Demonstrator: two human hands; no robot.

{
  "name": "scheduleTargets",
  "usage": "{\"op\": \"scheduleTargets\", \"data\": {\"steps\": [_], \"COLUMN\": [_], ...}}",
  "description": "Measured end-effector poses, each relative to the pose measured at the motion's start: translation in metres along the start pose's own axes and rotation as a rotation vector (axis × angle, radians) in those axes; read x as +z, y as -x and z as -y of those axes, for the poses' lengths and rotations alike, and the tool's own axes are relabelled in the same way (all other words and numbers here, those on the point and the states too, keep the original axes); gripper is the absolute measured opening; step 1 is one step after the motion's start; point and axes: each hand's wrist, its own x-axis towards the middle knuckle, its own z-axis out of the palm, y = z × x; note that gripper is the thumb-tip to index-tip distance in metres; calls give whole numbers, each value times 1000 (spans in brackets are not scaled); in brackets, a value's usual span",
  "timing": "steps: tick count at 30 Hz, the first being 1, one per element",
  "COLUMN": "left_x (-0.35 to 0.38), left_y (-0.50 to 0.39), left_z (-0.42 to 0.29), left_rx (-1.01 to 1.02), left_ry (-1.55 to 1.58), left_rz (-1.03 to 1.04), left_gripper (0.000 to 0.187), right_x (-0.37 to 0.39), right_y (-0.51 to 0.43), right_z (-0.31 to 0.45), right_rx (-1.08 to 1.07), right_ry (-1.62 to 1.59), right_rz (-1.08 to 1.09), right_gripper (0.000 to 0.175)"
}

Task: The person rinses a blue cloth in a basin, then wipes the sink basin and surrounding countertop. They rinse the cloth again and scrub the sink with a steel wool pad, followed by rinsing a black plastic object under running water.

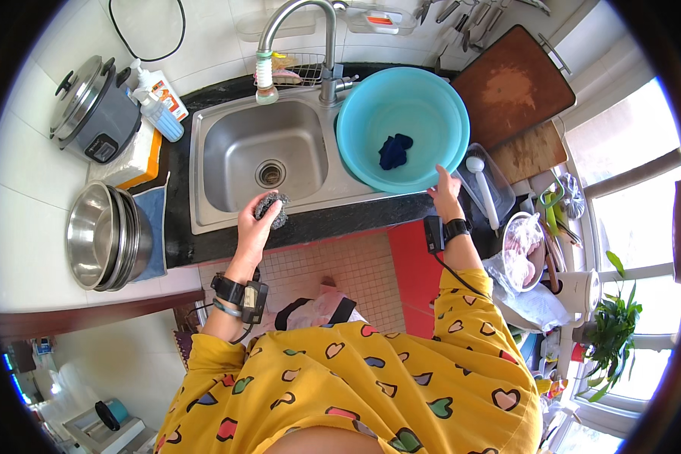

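My left hand (255, 224) grips a grey steel-wool scrubber (278, 212) above the front rim of the stainless steel sink (227, 136). Inside the sink I see bare metal and a round drain (270, 173). On the counter to the right sits a large turquoise plastic basin (369, 102), partly over the sink's right edge. A dark blue cloth (395, 152) lies crumpled on the basin's floor. My right hand (446, 193) is at the basin's front right rim, fingers touching it; whether they pinch the rim is hard to see.
A tall faucet (330, 57) arches over the sink. Left stand pump bottles (162, 116), a rice cooker (96, 113) and stacked steel bowls (99, 238). Right of the basin are a plastic tray (502, 196) with a white-handled brush (484, 187) and a leaning cutting board (516, 85).
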Motion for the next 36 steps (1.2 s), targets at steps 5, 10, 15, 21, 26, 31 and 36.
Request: {"op": "scheduleTargets", "data": {"steps": [5, 10, 15, 21, 26, 31, 36], "left_x": [11, 11, -4, -52, -123, -202, -267], "left_y": [-3, 5, 24, 65, 128, 206, 295], "left_z": [-3, -12, -20, -19, -15, 17, 71], "left_rx": [-5, -36, -21, 0, 17, 80, 14], "left_ry": [-30, 12, 55, 163, 259, 230, 231], "left_rz": [-20, -78, -134, -219, -366, -526, -724], "left_gripper": [30, 30, 30, 31, 37, 30, 27], "right_x": [0, -19, -68, -81, -36, 35, 81], "right_y": [-9, 10, 56, 119, 171, 241, 324], "right_z": [-3, 8, 21, 7, -30, -74, -129], "right_rx": [-124, -189, -78, -12, 29, 23, -16], "right_ry": [79, -53, -128, 15, 161, 344, 540], "right_rz": [46, 184, 363, 615, 889, 1121, 1210], "right_gripper": [36, 23, 25, 29, 34, 32, 28]}}
